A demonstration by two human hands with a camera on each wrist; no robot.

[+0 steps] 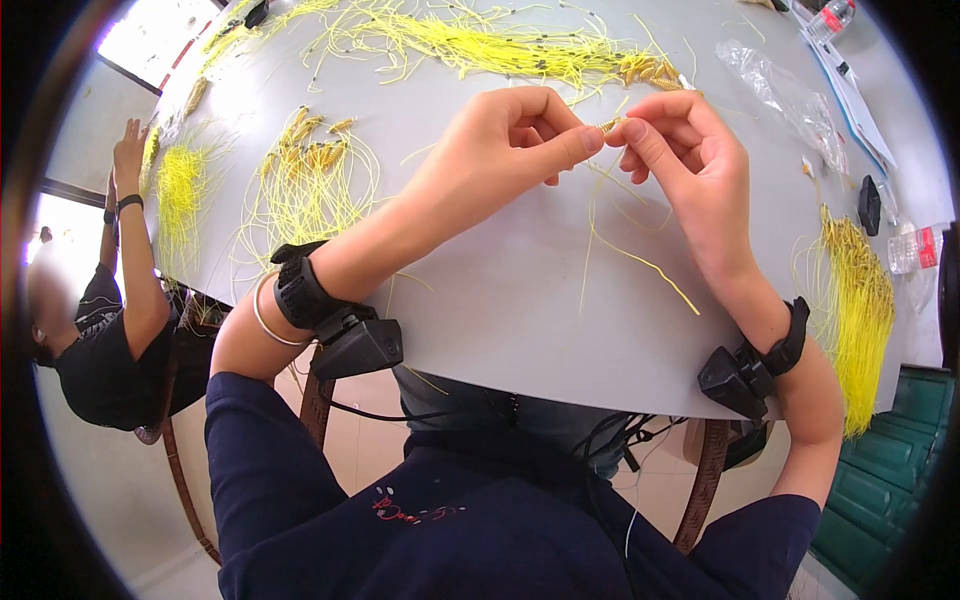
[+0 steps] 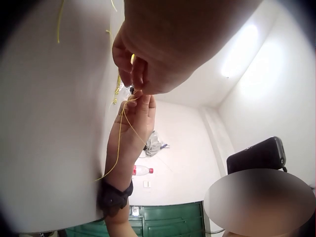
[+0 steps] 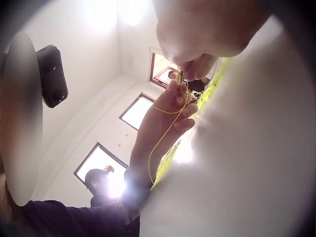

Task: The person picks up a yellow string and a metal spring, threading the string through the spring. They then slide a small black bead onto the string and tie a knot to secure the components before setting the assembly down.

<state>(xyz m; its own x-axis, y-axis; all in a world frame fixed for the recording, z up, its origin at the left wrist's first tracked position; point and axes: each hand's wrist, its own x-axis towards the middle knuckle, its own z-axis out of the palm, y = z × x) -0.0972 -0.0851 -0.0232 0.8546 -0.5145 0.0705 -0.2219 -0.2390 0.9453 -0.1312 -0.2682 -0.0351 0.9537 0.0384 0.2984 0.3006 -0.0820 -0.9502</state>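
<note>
Counter carries yellow cord bundles with coiled ends, seemingly done. Left hand and right hand pinch one small coiled piece above it, fingers narrow, cord tails dangling; this one looks unfinished.

Fingertips of the left hand and right hand hide most of the small coiled piece pinched between them; how its yellow cord wraps there is too small to tell. The seated person's head is blurred. The labels on 2 bottles are unreadable, and 1 bottle is cut off by the top edge.
</note>
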